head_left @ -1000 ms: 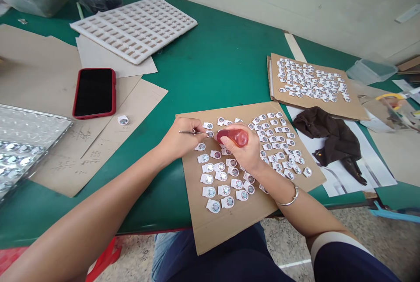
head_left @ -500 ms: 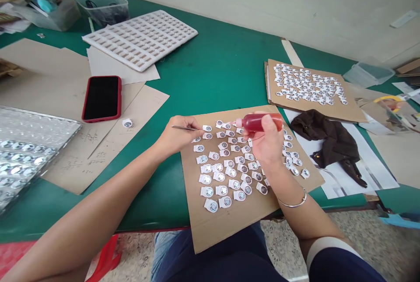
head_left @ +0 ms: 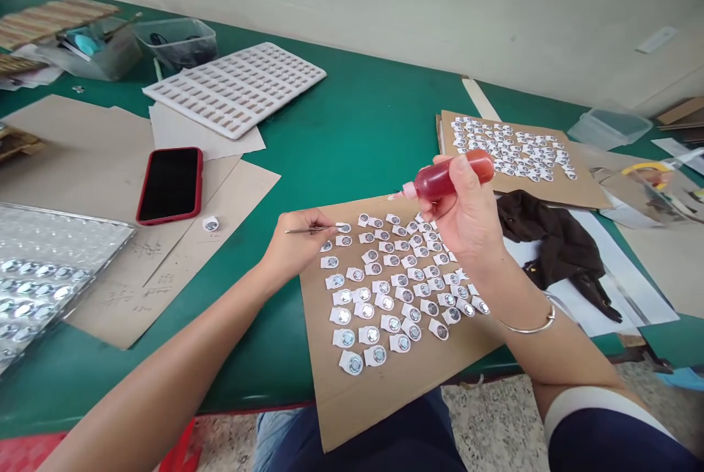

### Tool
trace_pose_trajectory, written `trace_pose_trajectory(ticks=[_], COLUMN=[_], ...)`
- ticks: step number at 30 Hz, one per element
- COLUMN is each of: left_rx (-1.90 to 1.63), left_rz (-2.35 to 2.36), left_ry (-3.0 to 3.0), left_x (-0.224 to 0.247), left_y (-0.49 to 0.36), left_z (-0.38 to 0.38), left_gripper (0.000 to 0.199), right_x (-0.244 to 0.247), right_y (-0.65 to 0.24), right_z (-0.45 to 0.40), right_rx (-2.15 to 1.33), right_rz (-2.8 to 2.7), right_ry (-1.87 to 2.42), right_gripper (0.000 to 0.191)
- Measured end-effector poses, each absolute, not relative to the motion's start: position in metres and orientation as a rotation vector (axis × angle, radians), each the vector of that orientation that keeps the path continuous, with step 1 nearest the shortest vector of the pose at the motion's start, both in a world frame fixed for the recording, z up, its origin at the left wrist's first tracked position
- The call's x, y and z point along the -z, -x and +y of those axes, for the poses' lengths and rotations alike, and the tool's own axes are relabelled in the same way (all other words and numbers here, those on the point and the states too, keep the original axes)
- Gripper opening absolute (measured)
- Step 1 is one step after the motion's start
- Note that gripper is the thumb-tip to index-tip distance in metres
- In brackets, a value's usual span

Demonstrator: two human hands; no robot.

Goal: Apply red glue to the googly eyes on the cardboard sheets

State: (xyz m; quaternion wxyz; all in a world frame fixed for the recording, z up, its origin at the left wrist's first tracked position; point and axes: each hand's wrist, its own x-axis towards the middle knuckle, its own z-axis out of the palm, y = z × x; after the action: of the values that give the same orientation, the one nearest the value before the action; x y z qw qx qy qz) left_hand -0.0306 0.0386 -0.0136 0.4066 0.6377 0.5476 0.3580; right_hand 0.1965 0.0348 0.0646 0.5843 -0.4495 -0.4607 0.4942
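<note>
My left hand (head_left: 297, 241) is closed on slim metal tweezers (head_left: 300, 231) at the cardboard's upper left corner, its fingertips by a small round silvery piece on a white tab (head_left: 344, 228). In my right hand (head_left: 467, 215) is a squeeze bottle of red liquid (head_left: 440, 177), tilted with its pink nozzle pointing left, raised above the board's far edge. Several rows of similar silvery pieces on white tabs (head_left: 375, 355) lie on the cardboard sheet (head_left: 352, 417). My right hand and forearm hide part of the board's right side.
A second cardboard with tabbed pieces (head_left: 588, 190) lies back right, a dark brown cloth (head_left: 566, 245) in front of it. To the left are a red-cased phone (head_left: 171, 186), a white slotted tray (head_left: 236, 87), a clear tray of silvery domes (head_left: 49, 267) and plastic bins (head_left: 181, 47).
My right hand has lifted the bottle up and to the right, off the pieces, tilting it more. My left hand stays at the corner piece. The view has shifted slightly.
</note>
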Motion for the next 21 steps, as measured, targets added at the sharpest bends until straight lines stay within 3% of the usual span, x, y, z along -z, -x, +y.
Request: trace_pose_trajectory(ticks=[21], left_rx=[-0.871], left_rz=[1.363], left_ry=[-1.856], left_x=[0.034], left_y=[0.029], left_z=[0.040], left_gripper=[0.012], right_x=[-0.048], right_y=[-0.182], right_z=[0.054], right_rx=[-1.035], right_rz=[-1.149], right_ry=[1.131], right_gripper=[0.036])
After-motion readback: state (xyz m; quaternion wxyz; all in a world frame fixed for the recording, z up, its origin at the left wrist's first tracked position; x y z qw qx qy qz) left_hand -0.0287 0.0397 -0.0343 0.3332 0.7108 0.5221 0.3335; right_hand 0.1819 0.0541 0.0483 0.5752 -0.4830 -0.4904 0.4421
